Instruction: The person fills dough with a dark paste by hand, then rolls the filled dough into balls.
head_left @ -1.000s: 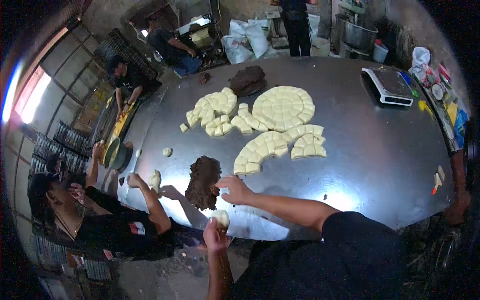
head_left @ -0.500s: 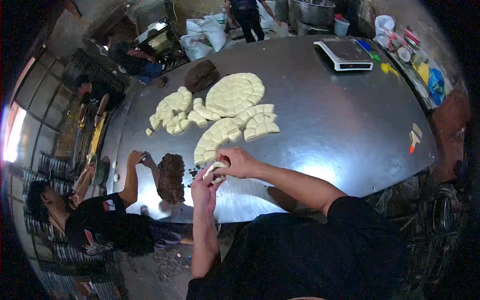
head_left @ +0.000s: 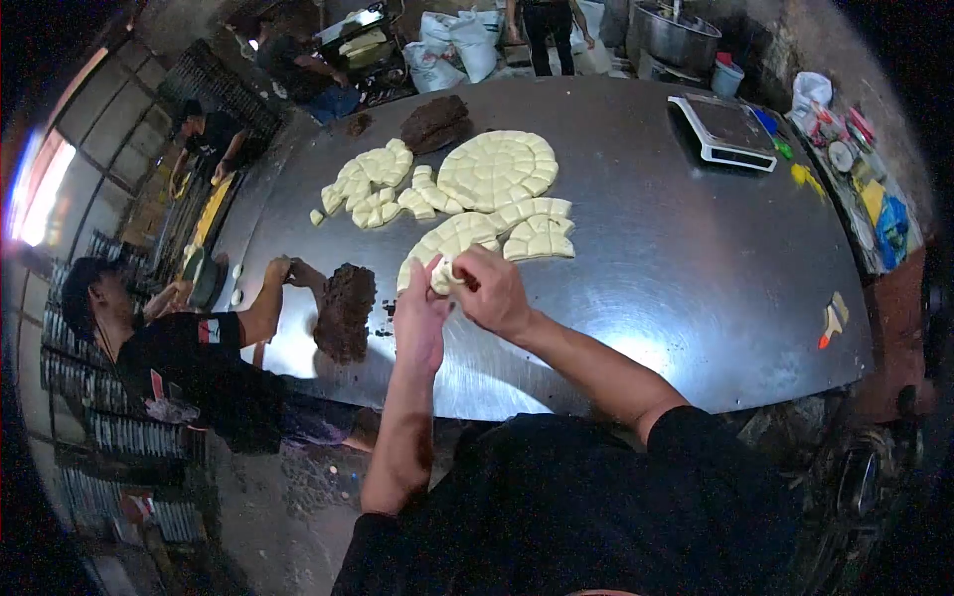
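Observation:
In the middle of the head view, my left hand [head_left: 421,323] holds a small piece of pale dough [head_left: 442,275] in its fingertips. Close against it, my right hand [head_left: 497,293] is closed, with a lump of dark brown filling [head_left: 469,282] showing at its curled fingers. Just beyond both hands lies pale dough cut into many pieces [head_left: 452,236], with a larger round of scored dough [head_left: 499,169] behind. A crumbly mound of brown filling [head_left: 345,313] sits left of my hands, small crumbs beside it.
A metal table [head_left: 636,228] spans the view. More brown filling [head_left: 435,122] lies at its far side. A scale [head_left: 722,132] stands back right; a scraper [head_left: 833,320] lies near the right edge. A co-worker [head_left: 189,368] reaches in from the left; other people stand farther off.
The stretched dough in my left hand now looks more gathered. Brown filling now shows at my right fingers. The whole view has shifted slightly, and both hands are raised a little.

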The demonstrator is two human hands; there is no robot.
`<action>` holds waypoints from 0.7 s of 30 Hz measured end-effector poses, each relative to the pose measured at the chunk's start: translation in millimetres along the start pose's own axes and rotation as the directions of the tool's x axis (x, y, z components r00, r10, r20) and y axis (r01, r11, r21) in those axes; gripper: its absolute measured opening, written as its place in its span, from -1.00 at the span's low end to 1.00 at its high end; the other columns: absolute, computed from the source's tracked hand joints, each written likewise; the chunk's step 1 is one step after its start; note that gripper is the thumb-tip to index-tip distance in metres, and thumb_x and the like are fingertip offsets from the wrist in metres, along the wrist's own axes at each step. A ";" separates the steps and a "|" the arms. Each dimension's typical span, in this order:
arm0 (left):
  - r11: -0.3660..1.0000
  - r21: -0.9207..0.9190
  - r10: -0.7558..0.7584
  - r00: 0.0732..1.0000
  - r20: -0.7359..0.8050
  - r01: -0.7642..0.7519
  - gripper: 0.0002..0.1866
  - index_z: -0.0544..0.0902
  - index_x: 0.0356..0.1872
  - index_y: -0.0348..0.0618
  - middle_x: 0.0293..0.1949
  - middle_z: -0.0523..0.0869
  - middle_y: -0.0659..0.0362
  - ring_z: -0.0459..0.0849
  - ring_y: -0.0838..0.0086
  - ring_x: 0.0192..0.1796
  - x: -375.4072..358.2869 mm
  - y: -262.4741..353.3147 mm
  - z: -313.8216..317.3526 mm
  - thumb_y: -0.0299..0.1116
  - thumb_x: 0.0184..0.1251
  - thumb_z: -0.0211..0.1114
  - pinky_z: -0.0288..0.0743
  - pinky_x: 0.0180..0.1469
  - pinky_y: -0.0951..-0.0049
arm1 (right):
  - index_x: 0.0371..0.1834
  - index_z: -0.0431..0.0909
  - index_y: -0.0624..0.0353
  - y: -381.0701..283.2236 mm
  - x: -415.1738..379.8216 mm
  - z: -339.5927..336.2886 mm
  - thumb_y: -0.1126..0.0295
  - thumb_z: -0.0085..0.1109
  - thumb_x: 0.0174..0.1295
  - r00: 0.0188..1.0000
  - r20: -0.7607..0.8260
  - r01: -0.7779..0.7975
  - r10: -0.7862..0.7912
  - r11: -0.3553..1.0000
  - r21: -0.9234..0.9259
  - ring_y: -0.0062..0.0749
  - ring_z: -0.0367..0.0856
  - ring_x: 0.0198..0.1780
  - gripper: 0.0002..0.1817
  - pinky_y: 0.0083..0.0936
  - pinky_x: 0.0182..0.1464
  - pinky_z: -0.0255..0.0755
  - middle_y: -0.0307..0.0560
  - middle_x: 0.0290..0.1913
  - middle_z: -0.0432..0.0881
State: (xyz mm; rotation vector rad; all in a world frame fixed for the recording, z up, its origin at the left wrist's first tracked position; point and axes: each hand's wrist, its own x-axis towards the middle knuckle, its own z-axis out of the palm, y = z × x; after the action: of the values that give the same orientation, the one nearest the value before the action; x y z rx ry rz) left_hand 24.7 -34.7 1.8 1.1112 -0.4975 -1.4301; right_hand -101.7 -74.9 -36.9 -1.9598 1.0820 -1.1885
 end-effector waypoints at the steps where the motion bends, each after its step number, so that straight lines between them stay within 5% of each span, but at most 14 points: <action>1: 0.994 0.075 0.083 0.996 0.030 -0.085 -0.59 0.40 0.27 -0.33 0.01 0.60 0.01 0.62 0.43 -0.11 6.9 -5.0 -9.0 -0.39 0.48 0.09 0.51 0.00 0.47 | -0.22 0.53 0.23 -4.0 -5.7 5.4 0.48 0.24 -0.03 0.980 -0.068 0.187 -0.187 0.982 -0.003 -0.08 0.55 -0.23 -0.74 -0.33 -0.18 0.47 0.05 -0.27 0.51; 2: 0.974 0.148 0.164 0.985 0.062 -0.171 -0.56 0.39 0.29 -0.32 -0.02 0.63 0.05 0.62 0.44 -0.11 11.5 -7.4 -15.8 -0.36 0.47 0.12 0.50 0.01 0.48 | -0.25 0.51 0.23 -7.6 -8.9 9.9 0.45 0.24 -0.04 0.921 -0.133 0.368 -0.366 0.930 -0.014 0.01 0.52 -0.23 -0.75 -0.28 -0.16 0.46 0.07 -0.30 0.48; 3: 0.976 0.007 0.216 0.976 0.010 -0.216 -0.58 0.39 0.27 -0.35 -0.07 0.65 0.08 0.63 0.47 -0.14 13.6 -6.2 -16.4 -0.39 0.48 0.08 0.50 -0.04 0.50 | -0.21 0.52 0.23 -17.5 -10.1 5.9 0.42 0.30 -0.04 0.867 -0.130 0.475 -0.481 0.877 -0.073 -0.04 0.53 -0.20 -0.70 -0.30 -0.15 0.47 0.06 -0.28 0.49; 4: 0.976 0.000 0.219 0.976 -0.006 -0.219 -0.58 0.39 0.27 -0.35 -0.07 0.65 0.08 0.63 0.47 -0.14 15.2 -2.9 -18.0 -0.39 0.48 0.08 0.50 -0.04 0.50 | -0.21 0.52 0.23 -18.9 -9.6 5.1 0.42 0.30 -0.04 0.868 -0.117 0.479 -0.483 0.876 -0.062 -0.04 0.53 -0.20 -0.70 -0.30 -0.15 0.47 0.06 -0.28 0.49; 6: 0.971 -0.031 0.236 0.971 -0.044 -0.238 -0.58 0.37 0.28 -0.40 -0.11 0.65 0.10 0.61 0.52 -0.23 14.9 2.8 -24.0 -0.42 0.48 0.06 0.49 -0.16 0.55 | -0.20 0.53 0.24 -18.7 -7.2 4.4 0.39 0.34 -0.04 0.891 -0.175 0.421 -0.420 0.906 -0.029 -0.09 0.56 -0.18 -0.68 -0.30 -0.14 0.47 0.03 -0.27 0.50; 8: 0.969 -0.061 0.242 0.970 0.021 -0.241 -0.67 0.50 0.10 -0.45 -0.07 0.65 0.01 0.65 0.43 -0.16 22.9 -2.9 -32.1 -0.40 0.51 0.00 0.53 -0.07 0.49 | -0.21 0.55 0.22 -24.6 7.7 -1.6 0.43 0.38 -0.03 0.942 -0.135 0.310 -0.309 0.951 -0.010 -0.20 0.59 -0.25 -0.70 -0.43 -0.24 0.49 -0.05 -0.27 0.55; 10: 0.985 -0.121 0.134 0.988 0.073 -0.125 -0.71 0.54 0.01 -0.41 -0.11 0.66 0.05 0.65 0.45 -0.18 21.7 -4.3 -26.4 -0.37 0.50 0.02 0.52 -0.12 0.51 | -0.27 0.58 0.18 -23.3 18.6 -0.9 0.43 0.41 -0.07 0.996 -0.071 0.054 -0.049 0.995 0.079 -0.24 0.59 -0.27 -0.72 -0.47 -0.26 0.49 -0.07 -0.26 0.56; 11: 0.984 -0.132 0.123 0.991 0.051 -0.116 -0.71 0.54 0.01 -0.41 -0.11 0.66 0.05 0.65 0.45 -0.18 17.0 -2.9 -23.5 -0.37 0.50 0.02 0.52 -0.12 0.51 | -0.27 0.58 0.18 -21.9 20.2 1.7 0.43 0.41 -0.07 0.998 -0.046 0.041 -0.038 0.996 0.082 -0.24 0.59 -0.27 -0.72 -0.47 -0.26 0.49 -0.07 -0.26 0.56; 13: 0.981 -0.059 0.190 0.976 0.103 -0.185 -0.73 0.61 -0.09 -0.33 -0.31 0.63 0.23 0.55 0.64 -0.38 7.3 2.9 -17.2 -0.32 0.48 0.07 0.38 -0.34 0.61 | -0.28 0.59 0.17 -21.3 19.5 6.2 0.40 0.37 -0.09 0.904 -0.046 0.409 -0.424 0.893 -0.188 -0.12 0.58 -0.17 -0.73 -0.34 -0.11 0.47 -0.03 -0.21 0.56; 16: 0.968 0.022 0.249 0.965 -0.080 -0.248 -0.75 0.61 -0.10 -0.31 -0.36 0.60 0.28 0.47 0.68 -0.43 9.2 20.4 -15.3 -0.33 0.49 0.06 0.31 -0.38 0.64 | -0.32 0.58 0.18 -42.9 10.0 4.1 0.45 0.33 -0.07 0.878 -0.057 0.474 -0.475 0.880 -0.030 -0.11 0.58 -0.13 -0.78 -0.33 -0.10 0.47 -0.03 -0.23 0.57; 17: 0.963 -0.063 0.254 0.959 -0.125 -0.263 -0.76 0.62 -0.13 -0.29 -0.40 0.59 0.30 0.44 0.69 -0.46 7.7 23.7 -8.4 -0.33 0.49 0.06 0.28 -0.41 0.63 | -0.28 0.60 0.21 -45.6 9.5 2.5 0.55 0.33 -0.10 0.864 -0.151 0.483 -0.481 0.875 -0.026 -0.29 0.62 -0.24 -0.75 -0.48 -0.22 0.51 -0.12 -0.31 0.59; 21: 0.976 0.062 0.199 0.968 0.151 -0.211 -0.74 0.56 -0.06 -0.30 -0.29 0.64 0.19 0.57 0.58 -0.32 13.7 14.0 -21.3 -0.29 0.50 0.07 0.45 -0.29 0.60 | -0.30 0.56 0.24 -40.8 20.1 1.6 0.60 0.31 -0.09 0.977 -0.130 0.180 -0.169 0.981 0.075 -0.28 0.62 -0.26 -0.76 -0.48 -0.27 0.52 -0.09 -0.28 0.58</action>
State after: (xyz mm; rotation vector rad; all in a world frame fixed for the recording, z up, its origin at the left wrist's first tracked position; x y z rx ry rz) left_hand 52.0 -44.0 -0.8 0.9909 -0.7549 -1.3227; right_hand -81.3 -72.2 3.7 -1.9683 0.9156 -1.4429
